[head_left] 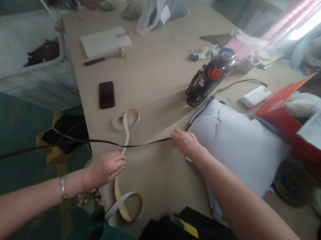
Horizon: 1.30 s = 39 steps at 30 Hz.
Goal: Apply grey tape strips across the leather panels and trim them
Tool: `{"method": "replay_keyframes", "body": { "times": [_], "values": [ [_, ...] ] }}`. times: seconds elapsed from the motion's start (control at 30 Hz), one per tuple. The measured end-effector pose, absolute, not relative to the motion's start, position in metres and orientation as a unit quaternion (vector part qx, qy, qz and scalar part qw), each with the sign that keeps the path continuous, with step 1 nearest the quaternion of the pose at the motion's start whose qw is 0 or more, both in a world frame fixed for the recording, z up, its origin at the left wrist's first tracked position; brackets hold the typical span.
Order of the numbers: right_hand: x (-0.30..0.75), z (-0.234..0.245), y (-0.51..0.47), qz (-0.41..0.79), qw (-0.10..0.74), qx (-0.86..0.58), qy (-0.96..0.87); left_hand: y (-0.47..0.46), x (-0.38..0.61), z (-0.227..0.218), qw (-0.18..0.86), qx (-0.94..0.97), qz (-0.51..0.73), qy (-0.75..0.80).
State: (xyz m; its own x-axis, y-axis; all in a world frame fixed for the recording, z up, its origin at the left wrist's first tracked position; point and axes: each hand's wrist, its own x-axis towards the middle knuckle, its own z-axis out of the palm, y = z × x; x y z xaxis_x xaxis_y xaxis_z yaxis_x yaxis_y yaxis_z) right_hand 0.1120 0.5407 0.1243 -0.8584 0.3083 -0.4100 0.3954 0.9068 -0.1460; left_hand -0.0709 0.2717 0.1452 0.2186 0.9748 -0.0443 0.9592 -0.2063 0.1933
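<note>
My left hand [110, 166], with a bracelet at the wrist, is closed over a narrow cream tape [125, 137] near the table's left edge. The tape runs up to a flat roll [118, 123], and more of it curls in loops [128, 208] below the hand. My right hand [186, 142] pinches a thin black strip [146, 144] beside a stack of white paper sheets [238, 147]. From there the strip stretches left across the cream tape, just above my left hand, and on past the table edge. My right fingertips are partly hidden.
A dark bottle [210, 79] stands beyond the paper; a phone [107, 95] lies at the left. Farther back are a hammer-like tool [105, 58], a white sheet [105, 42] and a plastic bag [163, 9]. A yellow-handled cutter [189, 228] rests on black fabric [162, 236] in front. A red box [297, 126] is at right.
</note>
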Motion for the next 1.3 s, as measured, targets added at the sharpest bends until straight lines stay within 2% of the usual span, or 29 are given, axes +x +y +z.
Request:
{"method": "replay_keyframes", "body": {
  "times": [0.13,0.27,0.43,0.53,0.63,0.8,0.9,1.07,1.3],
  "values": [
    [0.127,0.164,0.581,-0.061,0.134,0.291,0.945,0.235,-0.064,0.118,0.082,0.761,0.046,0.642],
    [0.158,0.217,0.642,0.010,-0.013,0.422,0.907,0.219,-0.054,0.092,0.072,0.752,0.044,0.654],
    [0.210,0.245,0.679,-0.032,-0.047,0.569,0.821,0.214,-0.045,0.074,0.037,0.752,0.052,0.657],
    [0.241,0.229,0.647,-0.056,-0.033,0.535,0.842,0.214,-0.045,0.071,0.041,0.751,0.067,0.655],
    [0.269,0.202,0.565,-0.093,-0.020,0.473,0.876,0.216,-0.047,0.068,0.073,0.745,0.065,0.660],
    [0.292,0.166,0.392,-0.221,0.094,0.308,0.920,0.221,-0.043,0.062,0.095,0.728,0.045,0.678],
    [0.296,0.139,0.330,-0.218,0.109,0.321,0.915,0.223,-0.041,0.064,0.085,0.726,0.035,0.681],
    [0.300,0.099,0.313,-0.156,0.071,0.376,0.911,0.224,-0.040,0.065,0.062,0.723,0.031,0.687],
    [0.301,0.080,0.326,-0.149,0.041,0.367,0.917,0.226,-0.039,0.060,0.050,0.728,0.049,0.682]
  ]
}}
